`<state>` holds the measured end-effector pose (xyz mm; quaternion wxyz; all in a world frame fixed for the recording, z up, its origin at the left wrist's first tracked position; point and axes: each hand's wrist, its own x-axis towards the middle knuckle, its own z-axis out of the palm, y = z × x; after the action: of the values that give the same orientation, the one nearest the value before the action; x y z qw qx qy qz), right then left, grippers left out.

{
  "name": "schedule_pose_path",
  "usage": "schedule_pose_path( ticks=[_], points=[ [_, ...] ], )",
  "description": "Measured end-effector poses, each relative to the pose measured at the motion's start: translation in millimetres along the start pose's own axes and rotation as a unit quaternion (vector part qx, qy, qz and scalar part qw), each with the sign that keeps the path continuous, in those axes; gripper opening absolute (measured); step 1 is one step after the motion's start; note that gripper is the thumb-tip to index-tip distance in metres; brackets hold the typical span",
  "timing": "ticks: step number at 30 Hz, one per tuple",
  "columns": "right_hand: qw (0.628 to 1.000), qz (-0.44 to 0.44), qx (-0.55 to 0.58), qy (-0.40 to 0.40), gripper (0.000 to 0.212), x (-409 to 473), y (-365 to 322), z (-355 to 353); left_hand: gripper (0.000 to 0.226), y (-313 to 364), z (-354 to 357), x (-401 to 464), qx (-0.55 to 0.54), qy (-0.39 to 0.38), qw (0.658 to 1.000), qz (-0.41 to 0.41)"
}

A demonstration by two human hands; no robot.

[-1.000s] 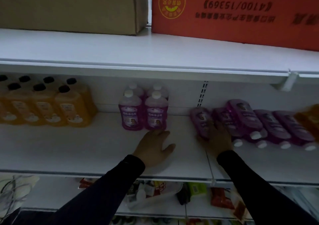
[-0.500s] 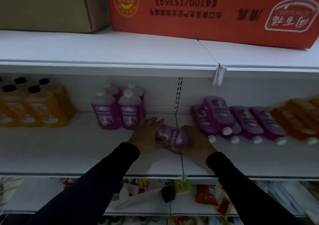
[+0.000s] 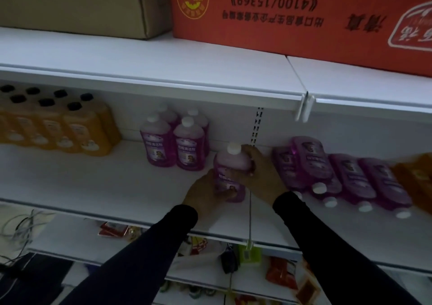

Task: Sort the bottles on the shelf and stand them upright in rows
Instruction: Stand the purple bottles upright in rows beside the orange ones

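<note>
Both hands, left (image 3: 205,193) and right (image 3: 259,176), gripping upright purple bottle (image 3: 230,176), label partly hidden

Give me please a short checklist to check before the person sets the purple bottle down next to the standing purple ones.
1. Held purple bottle is upright, white cap on top: ok.
2. Both hands grip it, left hand low on the body, right hand near the shoulder: ok.
3. Free shelf surface right of the standing purple bottles, where a row could continue: ok.
4. Held bottle's base flat on the shelf: cannot tell, fingers hide it.
5. All purple bottles standing: not ok, the lying purple bottles on the right still rest on their sides.
6. Cap closed tight: cannot tell.
</note>
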<state>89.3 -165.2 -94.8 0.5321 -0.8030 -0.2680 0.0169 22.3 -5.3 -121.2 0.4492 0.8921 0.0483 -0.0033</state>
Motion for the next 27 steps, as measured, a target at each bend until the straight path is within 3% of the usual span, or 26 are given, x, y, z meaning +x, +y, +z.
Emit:
schedule_pose_path(
  ticks=[3, 7, 10, 13, 19, 27],
  points=[
    [0.999, 0.005, 0.023, 0.022, 0.079, -8, 11, 15, 0.060, -9, -8, 0, 0.019, -0.031, 0.999, 0.026],
    [0.997, 0.052, 0.013, 0.063, 0.116, -21, 35, 31, 0.074, -40, -31, -2, 0.174, -0.021, 0.984, 0.024],
    [0.993, 0.084, 0.016, 0.084, 0.103, -29, 48, 44, 0.081, -70, -46, -5, 0.278, 0.054, 0.958, 0.042],
    [0.987, 0.109, -0.031, 0.113, 0.087, -22, 50, 51, 0.092, -93, -50, -8, 0.326, 0.026, 0.945, 0.023],
    [0.964, 0.132, -0.159, 0.166, 0.082, 27, 41, 59, 0.098, -110, -46, -5, 0.324, 0.024, 0.946, 0.020],
    [0.959, 0.133, -0.182, 0.175, 0.073, 79, 39, 66, 0.096, -114, -44, -4, 0.331, 0.047, 0.941, 0.045]
  ],
)
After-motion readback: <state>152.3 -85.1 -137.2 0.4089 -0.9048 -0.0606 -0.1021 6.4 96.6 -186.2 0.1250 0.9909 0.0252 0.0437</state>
